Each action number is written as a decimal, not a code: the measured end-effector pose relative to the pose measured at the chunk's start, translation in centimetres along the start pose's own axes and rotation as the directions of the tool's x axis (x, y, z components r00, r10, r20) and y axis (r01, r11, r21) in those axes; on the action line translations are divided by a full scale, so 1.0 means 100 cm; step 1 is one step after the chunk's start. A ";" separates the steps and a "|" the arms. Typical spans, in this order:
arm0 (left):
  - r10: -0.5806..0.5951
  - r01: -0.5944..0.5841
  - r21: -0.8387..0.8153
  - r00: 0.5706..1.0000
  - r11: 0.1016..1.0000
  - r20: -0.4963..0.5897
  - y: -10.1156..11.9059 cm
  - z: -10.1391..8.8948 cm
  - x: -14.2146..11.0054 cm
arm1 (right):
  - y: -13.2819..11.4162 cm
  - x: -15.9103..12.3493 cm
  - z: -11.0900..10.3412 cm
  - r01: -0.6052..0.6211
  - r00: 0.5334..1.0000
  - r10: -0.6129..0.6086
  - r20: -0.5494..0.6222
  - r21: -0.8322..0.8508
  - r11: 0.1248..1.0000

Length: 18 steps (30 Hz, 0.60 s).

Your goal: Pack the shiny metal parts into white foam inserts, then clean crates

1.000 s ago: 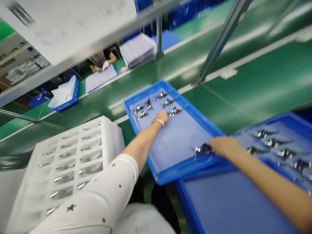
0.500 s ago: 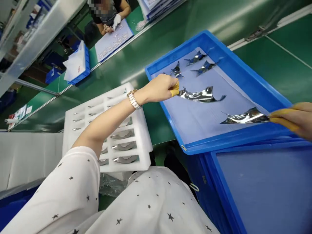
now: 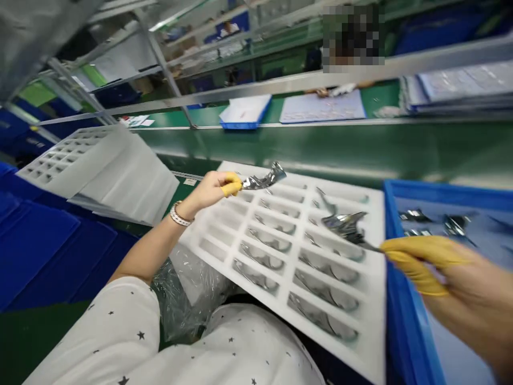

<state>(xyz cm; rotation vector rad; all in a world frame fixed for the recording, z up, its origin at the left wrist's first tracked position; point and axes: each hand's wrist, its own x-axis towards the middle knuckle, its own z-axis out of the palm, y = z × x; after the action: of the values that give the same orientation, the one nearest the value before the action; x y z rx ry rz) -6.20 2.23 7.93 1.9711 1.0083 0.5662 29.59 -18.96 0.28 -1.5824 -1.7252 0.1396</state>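
Left hand [image 3: 212,190] and right hand [image 3: 444,272] well apart, both in pinch grips, left forearm [image 3: 146,248] outstretched

Bright, even light whitens my foam tray [image 3: 377,326], while soft glare streaks the green bench [image 3: 320,149] and highlights glint on the metal piece [image 3: 264,180] in my left hand [image 3: 210,190]. Blur softens my right hand [image 3: 452,283]; the upper left corner is dim and smeared, the edges stretched.

free air lies over the foam tray [image 3: 374,321] between two metal pieces [image 3: 262,181] [image 3: 345,225].
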 end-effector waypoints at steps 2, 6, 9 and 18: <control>-0.021 0.017 -0.067 0.998 0.998 -0.057 -0.026 -0.019 -0.011 | -0.036 0.039 0.041 0.148 0.987 -0.156 0.041 0.155 0.977; -0.117 0.087 -0.181 0.980 0.980 -0.163 -0.070 -0.056 -0.035 | -0.086 0.088 0.112 0.118 0.950 -0.198 0.242 0.310 0.943; -0.193 0.110 -0.309 0.948 0.945 -0.254 -0.100 -0.071 -0.051 | -0.097 0.107 0.159 0.082 0.917 -0.197 0.346 0.321 0.944; -0.290 0.103 -0.539 0.917 0.836 -0.273 -0.147 -0.033 -0.046 | -0.094 0.123 0.206 0.261 0.725 -0.216 0.654 0.029 0.965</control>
<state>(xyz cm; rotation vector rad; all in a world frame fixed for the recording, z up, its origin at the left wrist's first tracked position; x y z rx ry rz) -17.65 4.92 -2.60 1.2932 1.1163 0.9763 10.75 -1.75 -3.12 -1.4208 -2.4855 0.5738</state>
